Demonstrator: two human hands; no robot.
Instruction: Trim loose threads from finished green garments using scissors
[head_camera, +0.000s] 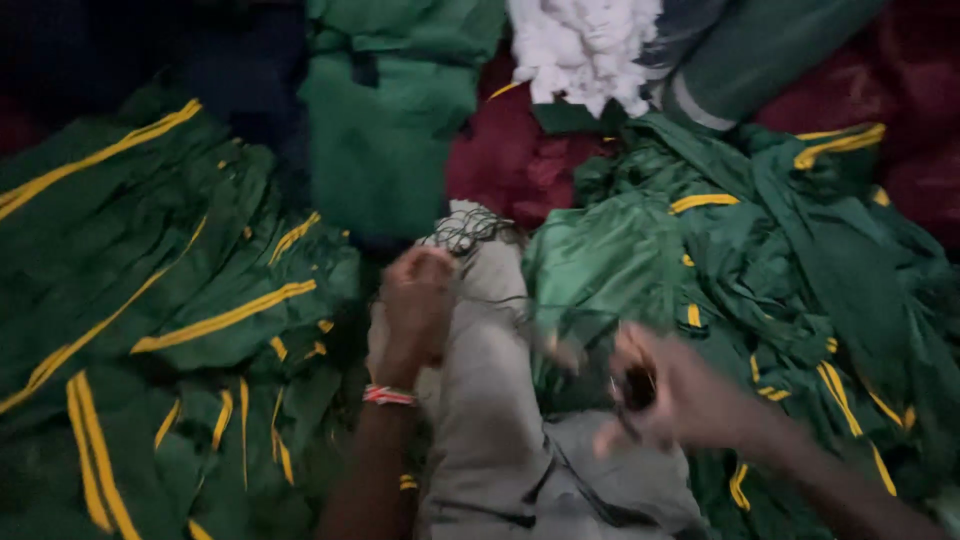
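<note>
Head cam, looking down at a big mess of clothes. Landmark = the grey-beige garment (490, 400) running up the middle btw the person's arms. Left hand (418, 300) sits on its upper part, fingers curled tight, knuckles up; looks clenched on the grey cloth or on the dark thread (500, 300) trailing across it, can't say which. Thin red-white band (388, 396) on that wrist. Right hand (670, 390) hovers just right of the grey piece, badly motion-blurred, pinching something small & dark (637, 388), maybe a thread bit or a tool, too smeared to tell.

Around the grey piece: green garments w/ yellow stripes piled left (170, 330) and right (760, 270), a plain green folded one (385, 130) above-left, maroon cloth (510, 160) right above it, a white fluffy heap (585, 45) further up.

Progress, imo: thread work on the grey garment is mid-way. Loose dark strands lie over it, so not cleaned up yet. No telling which of the green ones are done.
</note>
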